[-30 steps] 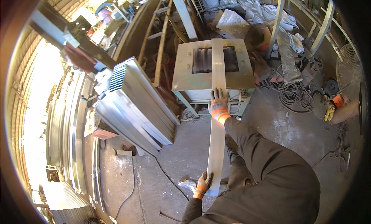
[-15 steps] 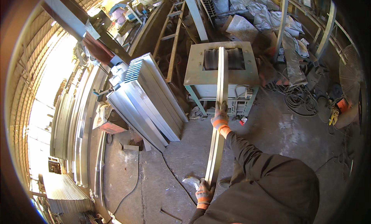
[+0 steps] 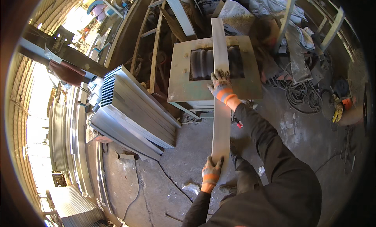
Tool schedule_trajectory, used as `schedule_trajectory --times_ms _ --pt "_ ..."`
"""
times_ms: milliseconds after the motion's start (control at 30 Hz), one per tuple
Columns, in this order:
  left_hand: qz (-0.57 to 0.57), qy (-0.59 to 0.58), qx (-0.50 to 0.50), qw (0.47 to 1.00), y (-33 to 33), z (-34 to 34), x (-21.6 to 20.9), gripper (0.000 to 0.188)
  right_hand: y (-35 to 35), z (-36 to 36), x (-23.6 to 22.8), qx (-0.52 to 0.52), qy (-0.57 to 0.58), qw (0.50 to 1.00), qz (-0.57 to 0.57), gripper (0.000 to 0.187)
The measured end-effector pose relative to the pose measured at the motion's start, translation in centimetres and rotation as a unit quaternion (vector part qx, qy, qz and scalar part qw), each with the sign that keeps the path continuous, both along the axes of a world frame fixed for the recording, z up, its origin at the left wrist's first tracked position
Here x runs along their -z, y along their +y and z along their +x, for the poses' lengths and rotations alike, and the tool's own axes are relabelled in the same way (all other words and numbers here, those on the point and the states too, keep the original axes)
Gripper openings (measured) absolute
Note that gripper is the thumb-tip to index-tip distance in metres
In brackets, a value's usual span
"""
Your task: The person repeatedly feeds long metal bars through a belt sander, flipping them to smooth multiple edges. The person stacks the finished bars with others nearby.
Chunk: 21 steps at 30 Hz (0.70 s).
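A long, straight metal profile [image 3: 221,131] runs away from me, a broad flat face turned up. My left hand [image 3: 211,171], in a grey and orange glove, is closed around its near end. Farther along, my right hand [image 3: 221,87], gloved alike, lies on top of the profile with the fingers spread. The far part of the profile passes over a green-grey metal machine [image 3: 180,84]. In the rectangular opening of its top sits a dark ribbed roller [image 3: 201,65], partly covered by the profile. I cannot tell whether the profile touches the roller.
Left of the machine leans a stack of long metal profiles [image 3: 141,109]. A ladder-like frame [image 3: 156,50] stands behind it. Coiled black cables [image 3: 299,95] lie on the floor to the right, near an orange tool [image 3: 347,103]. A cable [image 3: 172,176] crosses the floor at my left.
The profile has been turned from its narrow grooved side to its broad flat face. My right hand has gone from gripping it to lying spread on top. The view has shifted too.
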<state>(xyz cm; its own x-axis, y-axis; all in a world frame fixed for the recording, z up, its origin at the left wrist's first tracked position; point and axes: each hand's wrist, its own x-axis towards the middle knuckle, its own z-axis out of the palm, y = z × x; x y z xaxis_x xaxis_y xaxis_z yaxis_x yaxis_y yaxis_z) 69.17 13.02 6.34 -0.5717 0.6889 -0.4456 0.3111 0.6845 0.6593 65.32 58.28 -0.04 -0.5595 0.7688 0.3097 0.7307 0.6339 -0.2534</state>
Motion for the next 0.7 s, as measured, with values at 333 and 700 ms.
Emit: schedule_trajectory --times_ms 333,700 --pt "0.041 -0.037 0.009 0.998 17.1 -5.3 2.4 0.073 15.4 -6.2 -2.2 0.096 -0.087 0.991 0.016 0.072" --pt "0.036 -0.039 -0.002 0.999 -5.8 0.0 5.0 0.071 -7.8 0.2 -2.4 0.057 -0.095 0.993 -0.031 0.079"
